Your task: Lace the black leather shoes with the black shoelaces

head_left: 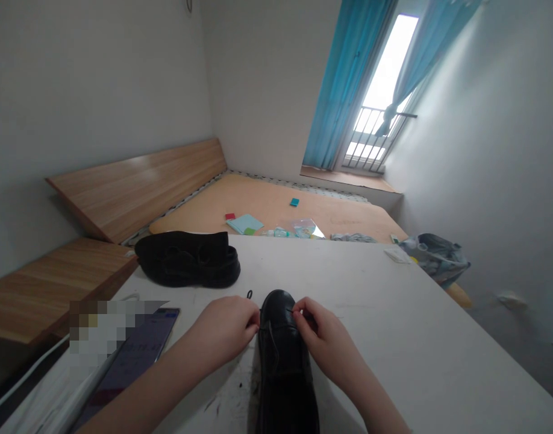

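Observation:
A black leather shoe lies lengthwise before me on the white table, its rounded toe pointing away. On its left side, my left hand is closed in a pinch, with a small black lace loop sticking up just beyond the fingers. My right hand pinches a thin dark lace end over the right side of the toe. Most of the lace is hidden by the fingers or lost against the black leather. The other black shoe rests sideways at the table's far left.
At the left, a phone leans on a blurred-out white object, with a white cable beside it. Beyond the white tabletop is a bed with small packets and a pale blue sheet. A plastic bag is at the right.

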`<state>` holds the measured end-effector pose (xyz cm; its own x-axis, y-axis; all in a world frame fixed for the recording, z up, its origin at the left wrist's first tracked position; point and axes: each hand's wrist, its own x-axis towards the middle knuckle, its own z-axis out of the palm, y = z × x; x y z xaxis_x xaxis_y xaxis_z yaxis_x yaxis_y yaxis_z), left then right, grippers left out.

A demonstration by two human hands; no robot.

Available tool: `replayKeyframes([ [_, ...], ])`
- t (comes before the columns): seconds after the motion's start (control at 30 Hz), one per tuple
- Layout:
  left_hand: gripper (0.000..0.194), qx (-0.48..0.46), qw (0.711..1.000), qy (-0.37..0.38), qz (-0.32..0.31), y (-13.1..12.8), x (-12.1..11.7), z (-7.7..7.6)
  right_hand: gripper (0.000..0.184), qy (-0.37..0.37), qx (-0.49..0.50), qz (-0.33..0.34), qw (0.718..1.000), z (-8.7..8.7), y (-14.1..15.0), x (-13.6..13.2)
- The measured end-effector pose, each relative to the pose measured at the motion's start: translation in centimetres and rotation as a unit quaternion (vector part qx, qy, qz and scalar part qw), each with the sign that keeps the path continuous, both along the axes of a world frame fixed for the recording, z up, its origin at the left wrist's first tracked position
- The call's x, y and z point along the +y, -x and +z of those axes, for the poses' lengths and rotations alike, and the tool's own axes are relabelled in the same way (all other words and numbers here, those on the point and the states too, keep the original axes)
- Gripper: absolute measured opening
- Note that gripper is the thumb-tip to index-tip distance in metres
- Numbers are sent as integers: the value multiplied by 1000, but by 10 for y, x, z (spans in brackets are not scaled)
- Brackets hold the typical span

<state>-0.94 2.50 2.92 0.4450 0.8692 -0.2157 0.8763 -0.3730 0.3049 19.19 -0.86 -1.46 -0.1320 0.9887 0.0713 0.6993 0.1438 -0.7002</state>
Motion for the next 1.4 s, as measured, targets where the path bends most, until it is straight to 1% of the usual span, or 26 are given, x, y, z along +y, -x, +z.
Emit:
replayKeyframes([
  [0.1, 22, -1, 1000, 0, -4, 2, -1, 0, 12, 12, -9, 17, 1000, 0, 3, 2],
  [0.23, 21, -4, 1000, -1, -10, 1, -2, -1, 12, 20, -40, 32, 999, 5, 9, 1],
  [0.47, 20, 13, 1000, 1, -6, -8, -5, -10, 22, 23, -127, 72, 989, 17, 17, 1],
  [0.63, 20, 22, 1000, 2, -6, -9, -5, -12, 19, 12, -184, 103, 977, 23, 27, 3],
  [0.77, 21, 23, 1000, 2, -20, -9, -5, -9, 19, -5, -185, 99, 978, 19, 32, 4],
  [0.87, 20, 21, 999, -2, -24, -6, -5, -10, 16, -15, -152, 91, 984, 16, 29, 2],
  [0.93, 20, 26, 1000, -15, -7, -1, -1, -13, 14, -20, -121, 76, 989, 16, 24, 0],
  [0.97, 21, 30, 999, -29, 12, 1, 2, -15, 13, -21, -107, 67, 992, 16, 20, -1],
  [1.07, 26, 23, 990, -92, 100, 6, 15, -19, 12, -20, -65, 41, 997, 14, 10, -8],
  [1.13, 36, -8, 981, -116, 153, 7, 24, -19, 12, -12, -18, 34, 999, 12, 6, -12],
  [1.17, 38, -32, 979, -115, 166, 7, 28, -19, 11, -6, 5, 35, 999, 10, 4, -15],
  [1.2, 39, -65, 978, -107, 165, 6, 31, -19, 11, 0, 26, 37, 999, 8, 3, -17],
  [1.23, 40, -104, 978, -95, 153, 4, 33, -18, 11, 7, 41, 40, 998, 6, 3, -19],
  [1.3, 42, -198, 972, -67, 105, -1, 35, -19, 11, 18, 55, 43, 997, 3, 2, -23],
  [1.4, 48, -316, 947, -34, 44, -11, 34, -26, 10, 22, 70, 38, 997, -1, 1, -25],
])
